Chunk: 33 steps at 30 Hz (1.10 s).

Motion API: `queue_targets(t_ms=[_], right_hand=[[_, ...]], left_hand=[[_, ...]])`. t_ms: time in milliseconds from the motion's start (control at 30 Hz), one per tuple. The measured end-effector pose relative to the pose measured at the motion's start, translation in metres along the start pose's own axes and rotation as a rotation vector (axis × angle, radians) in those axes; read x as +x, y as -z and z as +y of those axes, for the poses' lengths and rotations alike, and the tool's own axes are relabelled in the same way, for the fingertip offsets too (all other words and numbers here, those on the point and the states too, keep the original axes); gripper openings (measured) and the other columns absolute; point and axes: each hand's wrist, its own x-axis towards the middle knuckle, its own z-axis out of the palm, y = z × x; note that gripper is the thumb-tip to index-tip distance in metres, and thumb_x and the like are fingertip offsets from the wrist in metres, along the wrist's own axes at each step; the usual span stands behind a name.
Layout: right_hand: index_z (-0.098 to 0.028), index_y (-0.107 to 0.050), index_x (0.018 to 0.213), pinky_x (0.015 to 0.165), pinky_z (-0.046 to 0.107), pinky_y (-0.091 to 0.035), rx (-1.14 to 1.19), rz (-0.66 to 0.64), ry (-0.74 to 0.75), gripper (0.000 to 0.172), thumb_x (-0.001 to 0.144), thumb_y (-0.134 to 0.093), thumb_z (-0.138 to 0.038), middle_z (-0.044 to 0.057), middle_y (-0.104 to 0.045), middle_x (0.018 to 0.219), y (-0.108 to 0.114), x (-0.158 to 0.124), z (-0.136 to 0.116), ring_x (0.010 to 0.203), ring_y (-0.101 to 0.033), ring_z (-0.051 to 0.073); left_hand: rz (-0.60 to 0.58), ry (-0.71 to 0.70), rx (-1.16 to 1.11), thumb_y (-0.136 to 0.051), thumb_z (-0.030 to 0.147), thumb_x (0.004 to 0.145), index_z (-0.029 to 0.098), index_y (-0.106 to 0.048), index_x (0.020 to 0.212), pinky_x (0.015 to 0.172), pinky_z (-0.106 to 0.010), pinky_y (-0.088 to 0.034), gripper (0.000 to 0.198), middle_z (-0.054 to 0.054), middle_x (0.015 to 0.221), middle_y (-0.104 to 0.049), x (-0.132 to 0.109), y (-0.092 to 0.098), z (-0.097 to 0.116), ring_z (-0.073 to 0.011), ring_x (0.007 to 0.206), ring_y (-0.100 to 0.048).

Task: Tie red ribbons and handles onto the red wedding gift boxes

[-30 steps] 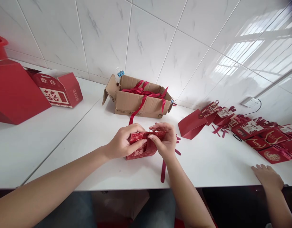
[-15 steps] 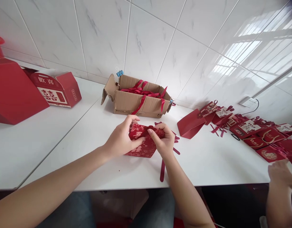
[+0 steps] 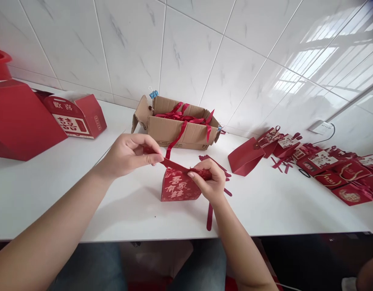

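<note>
**Head view: ribbon held taut over a small red box**

At the far left I see a large red box [image 3: 22,121] and a printed red carton [image 3: 74,117] against the wall, well apart from the work. The left hand [image 3: 128,155] hangs above the tabletop [image 3: 53,190], its grip pinching the end of a red ribbon [image 3: 174,165] between thumb and fingertips. The ribbon slopes down and right to the top of the small red box [image 3: 180,186]. That box stands upright on the tabletop near the front edge, its lettered face towards me. Behind it sits an open cardboard box [image 3: 177,131] holding more ribbon. The right hand [image 3: 209,182] has its grip pressed together on the small box's top edge, where the ribbon meets it. A loose ribbon strip [image 3: 209,216] lies beside that hand, and further right are a red paper bag [image 3: 244,159] and a spread of flat red bags [image 3: 332,173].

My worry is the pull. If the left hand tugs harder than the right holds, I judge the light box could tip or slide, or its thin top could crease. The narrow ribbon could also slip out of the pinch.
</note>
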Motion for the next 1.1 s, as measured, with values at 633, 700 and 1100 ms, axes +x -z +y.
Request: queue_targets(t_ms=[633,700,1100], right_hand=[[-0.02,-0.061,0.086,0.057,0.03,-0.056,0.098,-0.078,0.196,0.008,0.082,-0.068,-0.022,0.003,-0.064,0.07,0.001,0.001,-0.014,0.066,-0.065,0.016],[-0.02,-0.061,0.085,0.057,0.03,-0.056,0.102,-0.076,0.203,0.008,0.081,-0.069,-0.02,0.002,-0.064,0.07,0.002,0.002,-0.014,0.065,-0.064,0.016],[-0.021,-0.06,0.077,0.058,0.03,-0.053,0.123,0.002,0.127,0.012,0.079,-0.071,-0.022,0.001,-0.063,0.067,0.004,0.004,-0.005,0.063,-0.062,0.015]], left_hand=[[-0.174,-0.037,-0.112,-0.063,0.025,0.083,0.017,-0.069,0.094,0.076,-0.029,-0.056,0.015,-0.009,0.094,-0.07,-0.003,-0.034,-0.013,-0.0191,0.089,-0.067],[-0.087,-0.119,0.078,-0.065,0.024,0.081,0.018,-0.073,0.086,0.082,-0.03,-0.054,0.011,-0.009,0.102,-0.068,-0.002,-0.038,-0.014,-0.0194,0.095,-0.064],[-0.072,0.34,-0.134,-0.079,0.032,0.068,0.015,-0.073,0.079,0.061,-0.023,-0.056,0.022,-0.005,0.076,-0.072,0.023,-0.048,0.018,-0.0156,0.069,-0.067]])
